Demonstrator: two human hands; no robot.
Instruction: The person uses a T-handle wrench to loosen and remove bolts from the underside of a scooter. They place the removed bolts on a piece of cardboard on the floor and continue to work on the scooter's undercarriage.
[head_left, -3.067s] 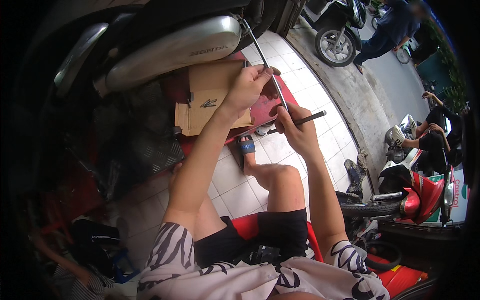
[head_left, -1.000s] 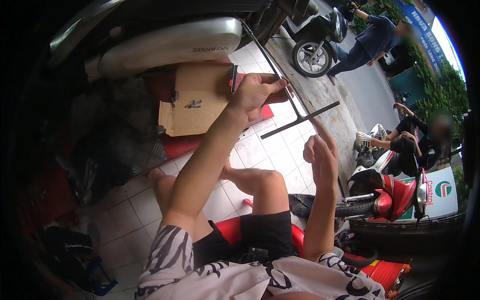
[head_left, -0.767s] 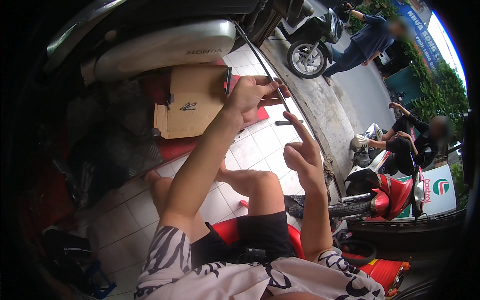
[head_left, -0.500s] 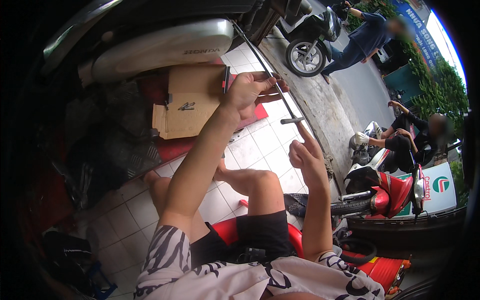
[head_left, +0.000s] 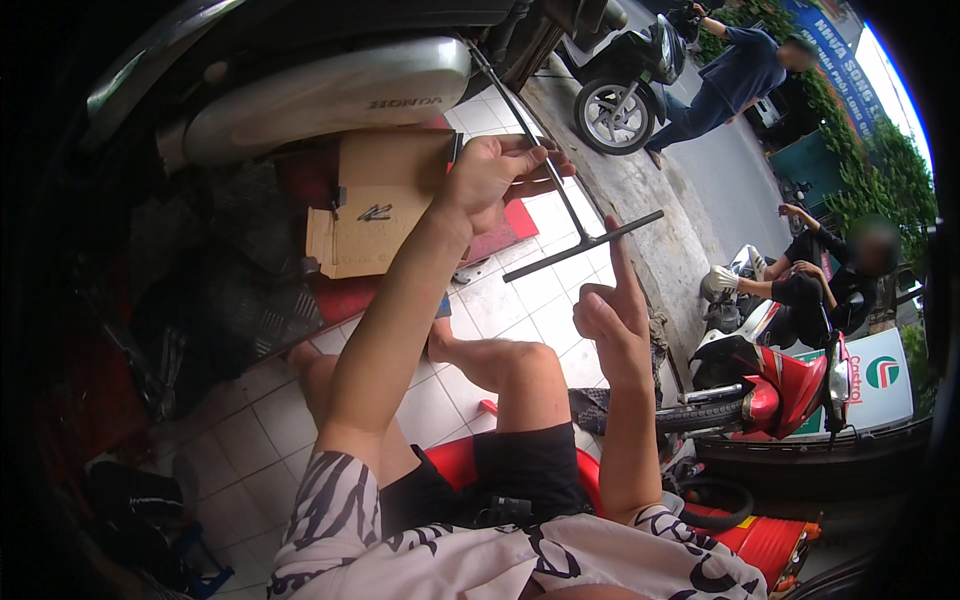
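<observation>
A long, thin metal T-handle wrench (head_left: 566, 203) slants from the motorbike down toward me. My left hand (head_left: 492, 178) is closed around its shaft, thumb on one side and fingers on the other. The wrench's crossbar (head_left: 545, 265) lies sideways in front of my right hand (head_left: 618, 312). That hand grips nothing: its index finger points up and meets the crossbar right of the shaft, while the other fingers are curled. The shaft's far end is lost among dark parts near the motorbike's silver cover (head_left: 330, 100).
An opened cardboard piece (head_left: 390, 235) bears small metal parts (head_left: 375, 213) on a red surface. White floor tiles (head_left: 490, 300) lie below. At right stands a red motorbike (head_left: 775, 385), with a seated person (head_left: 850, 265) behind. Another person (head_left: 735, 75) is beside a parked motorbike (head_left: 615, 110).
The crossbar has turned from end-on to lying wide across. My right index finger has shifted slightly up and right along with it. My left hand stays on the shaft.
</observation>
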